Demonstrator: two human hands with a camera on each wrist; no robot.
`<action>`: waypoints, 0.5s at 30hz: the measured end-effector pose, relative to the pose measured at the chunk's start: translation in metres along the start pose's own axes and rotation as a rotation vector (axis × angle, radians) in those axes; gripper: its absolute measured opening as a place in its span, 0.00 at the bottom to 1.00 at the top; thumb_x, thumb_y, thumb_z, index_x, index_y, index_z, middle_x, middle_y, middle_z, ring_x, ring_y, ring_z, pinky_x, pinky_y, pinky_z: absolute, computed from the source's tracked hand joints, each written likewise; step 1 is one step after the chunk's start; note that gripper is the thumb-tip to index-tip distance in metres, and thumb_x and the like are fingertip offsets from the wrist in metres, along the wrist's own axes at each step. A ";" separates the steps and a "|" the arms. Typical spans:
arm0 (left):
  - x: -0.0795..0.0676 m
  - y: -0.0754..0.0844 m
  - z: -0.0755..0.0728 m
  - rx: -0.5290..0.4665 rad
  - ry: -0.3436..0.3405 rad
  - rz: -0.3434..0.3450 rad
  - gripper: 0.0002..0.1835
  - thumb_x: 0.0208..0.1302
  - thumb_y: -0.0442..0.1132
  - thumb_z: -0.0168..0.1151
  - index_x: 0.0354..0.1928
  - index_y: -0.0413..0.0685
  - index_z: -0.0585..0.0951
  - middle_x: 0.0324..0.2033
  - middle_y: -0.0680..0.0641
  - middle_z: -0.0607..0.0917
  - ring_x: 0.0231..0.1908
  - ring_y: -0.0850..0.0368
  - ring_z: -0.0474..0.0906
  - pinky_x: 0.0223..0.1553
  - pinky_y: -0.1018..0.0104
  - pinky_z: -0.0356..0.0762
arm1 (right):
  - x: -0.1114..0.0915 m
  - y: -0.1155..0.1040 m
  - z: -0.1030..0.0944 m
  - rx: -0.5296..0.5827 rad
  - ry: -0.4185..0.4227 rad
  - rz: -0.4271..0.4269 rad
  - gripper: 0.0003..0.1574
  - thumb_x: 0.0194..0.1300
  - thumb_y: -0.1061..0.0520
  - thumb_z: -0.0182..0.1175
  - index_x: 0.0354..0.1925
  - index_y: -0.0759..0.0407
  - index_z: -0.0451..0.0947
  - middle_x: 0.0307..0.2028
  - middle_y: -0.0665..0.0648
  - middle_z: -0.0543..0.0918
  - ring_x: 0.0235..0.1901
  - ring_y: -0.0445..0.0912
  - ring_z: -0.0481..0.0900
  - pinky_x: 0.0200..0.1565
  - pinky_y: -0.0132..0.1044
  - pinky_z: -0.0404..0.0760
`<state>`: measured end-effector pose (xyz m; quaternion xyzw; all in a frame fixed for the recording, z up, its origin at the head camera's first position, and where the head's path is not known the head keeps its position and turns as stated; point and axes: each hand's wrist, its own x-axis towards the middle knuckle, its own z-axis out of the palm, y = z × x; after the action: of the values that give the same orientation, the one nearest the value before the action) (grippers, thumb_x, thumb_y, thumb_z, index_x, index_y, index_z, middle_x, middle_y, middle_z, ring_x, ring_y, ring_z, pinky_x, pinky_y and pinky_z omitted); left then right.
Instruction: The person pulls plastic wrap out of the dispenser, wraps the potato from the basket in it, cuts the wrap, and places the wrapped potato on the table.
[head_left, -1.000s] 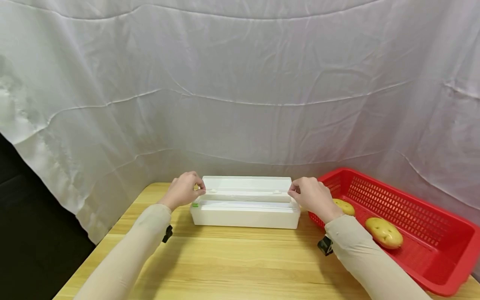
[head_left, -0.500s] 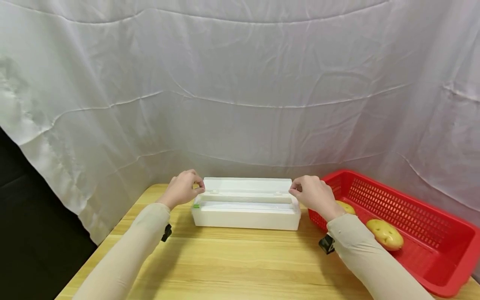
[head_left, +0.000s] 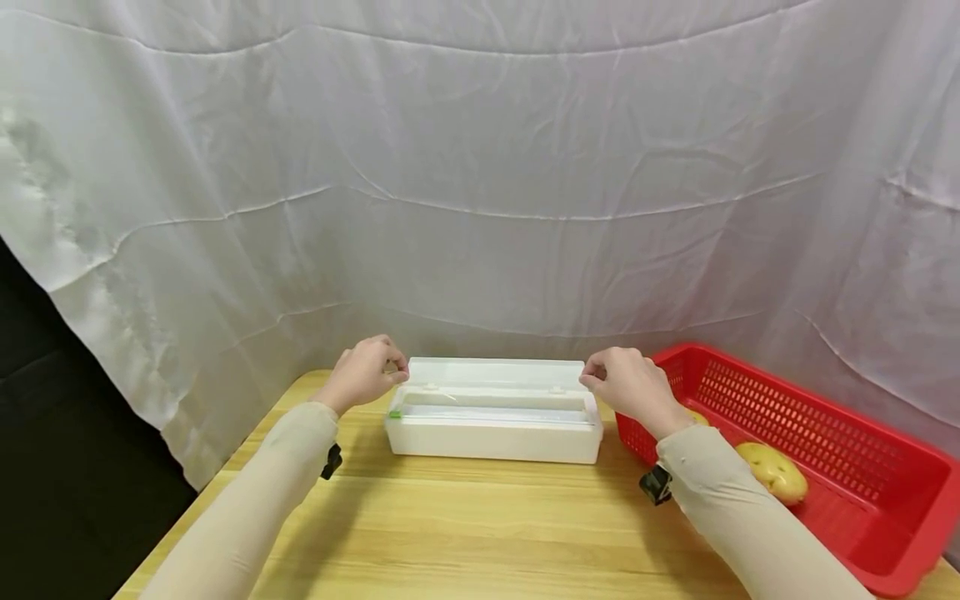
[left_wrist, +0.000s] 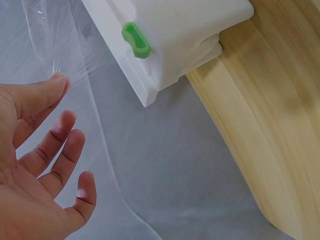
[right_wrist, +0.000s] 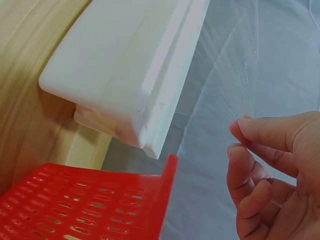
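A white cling film dispenser box (head_left: pixel 495 440) sits on the wooden table with its lid (head_left: pixel 495 372) raised at the back. Clear cling film (left_wrist: pixel 56 37) comes up out of it. My left hand (head_left: pixel 362 377) pinches one corner between thumb and index finger, the other fingers loosely bent. At the opposite end, my right hand (head_left: pixel 633 390) pinches the other corner of the film, which gathers into creases at the fingertips in the right wrist view. Both hands are raised at the box's two ends. A green slider (left_wrist: pixel 136 41) shows at the box's left end.
A red perforated basket (head_left: pixel 892 533) stands at the right, partly behind the right forearm. In it lie potatoes, one potato (head_left: pixel 772 473) plainly visible. The wooden table (head_left: pixel 480 525) extends in front of the box, and a pale grey cloth (head_left: pixel 480 167) hangs behind.
Both hands have risen slightly away from the box, still pinching the cling film. The head view has tilted a little, so box and basket appear slightly lower.
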<state>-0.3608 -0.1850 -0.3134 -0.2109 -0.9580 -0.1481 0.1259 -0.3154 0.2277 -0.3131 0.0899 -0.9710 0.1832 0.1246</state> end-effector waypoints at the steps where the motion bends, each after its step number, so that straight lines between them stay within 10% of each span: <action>1: 0.001 0.000 -0.001 -0.002 -0.001 0.000 0.04 0.73 0.41 0.71 0.37 0.54 0.91 0.47 0.48 0.86 0.43 0.51 0.82 0.47 0.44 0.79 | 0.001 0.000 -0.001 -0.001 -0.001 -0.001 0.06 0.72 0.54 0.69 0.41 0.53 0.91 0.36 0.54 0.90 0.31 0.49 0.79 0.31 0.41 0.81; 15: 0.008 0.005 -0.011 0.006 0.003 -0.007 0.06 0.73 0.41 0.70 0.36 0.56 0.90 0.50 0.47 0.86 0.47 0.48 0.82 0.51 0.40 0.76 | 0.009 -0.001 -0.010 0.029 -0.012 0.000 0.09 0.73 0.54 0.68 0.45 0.55 0.91 0.41 0.58 0.92 0.37 0.51 0.84 0.44 0.51 0.91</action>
<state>-0.3638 -0.1815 -0.2999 -0.2067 -0.9590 -0.1461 0.1276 -0.3213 0.2291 -0.3015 0.0930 -0.9690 0.1965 0.1176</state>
